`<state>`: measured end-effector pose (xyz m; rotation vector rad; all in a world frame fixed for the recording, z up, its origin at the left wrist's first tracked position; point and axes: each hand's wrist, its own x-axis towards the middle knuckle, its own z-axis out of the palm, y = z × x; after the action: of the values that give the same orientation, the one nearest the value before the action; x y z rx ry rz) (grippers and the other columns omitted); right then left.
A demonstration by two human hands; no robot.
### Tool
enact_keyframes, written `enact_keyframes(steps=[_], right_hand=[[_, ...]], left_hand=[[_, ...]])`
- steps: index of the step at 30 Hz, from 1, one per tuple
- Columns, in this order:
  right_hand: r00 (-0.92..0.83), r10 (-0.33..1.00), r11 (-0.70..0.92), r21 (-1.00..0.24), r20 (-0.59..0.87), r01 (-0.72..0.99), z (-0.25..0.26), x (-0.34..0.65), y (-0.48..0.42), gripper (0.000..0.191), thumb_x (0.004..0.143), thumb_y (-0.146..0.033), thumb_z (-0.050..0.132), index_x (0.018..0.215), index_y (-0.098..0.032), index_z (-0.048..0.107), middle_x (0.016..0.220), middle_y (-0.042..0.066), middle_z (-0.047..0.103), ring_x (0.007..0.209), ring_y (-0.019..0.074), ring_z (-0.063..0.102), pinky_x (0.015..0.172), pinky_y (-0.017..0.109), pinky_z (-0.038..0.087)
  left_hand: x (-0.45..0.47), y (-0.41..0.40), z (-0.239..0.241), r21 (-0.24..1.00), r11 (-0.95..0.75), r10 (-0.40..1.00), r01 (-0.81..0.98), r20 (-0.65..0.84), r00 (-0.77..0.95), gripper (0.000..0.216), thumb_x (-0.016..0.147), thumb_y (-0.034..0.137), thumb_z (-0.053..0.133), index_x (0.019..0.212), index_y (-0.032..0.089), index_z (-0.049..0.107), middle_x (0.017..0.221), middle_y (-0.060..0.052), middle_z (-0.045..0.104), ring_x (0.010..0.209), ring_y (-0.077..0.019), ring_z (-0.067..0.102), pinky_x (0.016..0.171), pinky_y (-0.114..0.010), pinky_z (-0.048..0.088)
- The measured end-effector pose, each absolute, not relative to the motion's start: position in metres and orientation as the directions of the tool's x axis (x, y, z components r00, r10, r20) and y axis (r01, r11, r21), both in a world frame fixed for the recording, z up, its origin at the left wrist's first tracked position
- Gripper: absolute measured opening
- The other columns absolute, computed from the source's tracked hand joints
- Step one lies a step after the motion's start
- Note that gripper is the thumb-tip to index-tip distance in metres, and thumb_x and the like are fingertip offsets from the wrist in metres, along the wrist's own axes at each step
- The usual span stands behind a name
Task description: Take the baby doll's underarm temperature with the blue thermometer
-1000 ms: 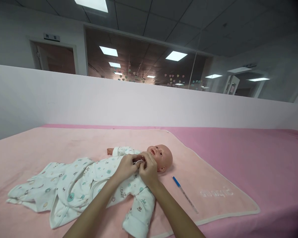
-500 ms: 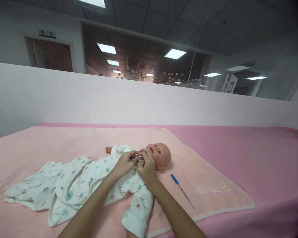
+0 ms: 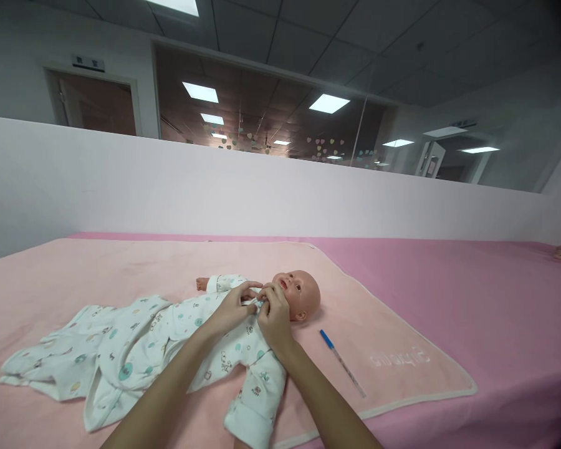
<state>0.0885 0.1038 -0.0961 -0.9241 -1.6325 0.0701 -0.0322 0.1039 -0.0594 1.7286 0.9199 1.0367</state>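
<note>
Head view: both hands meet at the collar of the romper (image 3: 168, 327) on the doll (image 3: 302, 292), just under its chin. The left hand (image 3: 232, 308) and right hand (image 3: 273, 317) are nearly closed, fingertips pinching the fabric edges. Keeping those edges flat and aligned, drawn lightly off the chin, should serve best. A pen (image 3: 342, 363) lies right of the hands.

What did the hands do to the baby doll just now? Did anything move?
Hardly anything. The left hand and right hand stay pinching the white suit at the neck of the doll, fingertips drawn slightly closer. The pen and blanket lie unchanged.
</note>
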Motion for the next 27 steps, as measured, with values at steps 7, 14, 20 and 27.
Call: enact_keyframes(steps=[7,14,20,27], right_hand=[[-0.054,0.632,0.673,-0.514,0.773,0.532,-0.096,0.088,0.103,0.024,0.062,0.003,0.031,0.061,-0.019,0.042,0.071,0.001,0.047,0.066,0.0137,0.045,0.06,0.026,0.037],[-0.072,0.639,0.66,-0.497,0.766,0.563,-0.093,0.088,0.101,0.023,0.065,0.002,0.032,0.06,-0.019,0.042,0.065,0.001,0.049,0.066,0.0142,0.045,0.061,0.026,0.036],[-0.076,0.596,0.663,-0.437,0.799,0.608,-0.091,0.087,0.098,0.021,0.073,-0.007,0.037,0.073,-0.018,0.054,0.069,0.003,0.057,0.069,0.016,0.05,0.064,0.028,0.04],[-0.053,0.625,0.632,-0.465,0.779,0.62,-0.093,0.088,0.1,0.028,0.075,-0.01,0.038,0.096,-0.016,0.055,0.087,0.007,0.062,0.08,0.0181,0.056,0.07,0.03,0.045]], left_hand=[[-0.038,0.106,-0.061,0.937,-0.329,0.906,0.118,0.278,0.319,0.046,0.062,0.017,0.058,0.107,0.016,0.049,0.083,-0.002,0.055,0.083,-0.0146,0.053,0.076,-0.027,0.043],[-0.053,0.099,-0.063,0.939,-0.315,0.925,0.139,0.271,0.266,0.029,0.072,0.027,0.054,0.099,0.015,0.056,0.082,-0.003,0.058,0.08,-0.014,0.054,0.074,-0.026,0.043],[-0.068,0.087,-0.059,0.812,-0.444,0.885,0.379,0.329,0.33,0.027,0.074,0.036,0.053,0.094,0.019,0.06,0.091,-0.003,0.06,0.081,-0.0152,0.053,0.07,-0.025,0.042],[-0.081,0.084,-0.05,0.771,-0.471,0.854,0.43,0.275,0.442,0.032,0.063,0.033,0.063,0.093,0.02,0.061,0.088,-0.002,0.059,0.076,-0.0141,0.049,0.067,-0.023,0.04]])
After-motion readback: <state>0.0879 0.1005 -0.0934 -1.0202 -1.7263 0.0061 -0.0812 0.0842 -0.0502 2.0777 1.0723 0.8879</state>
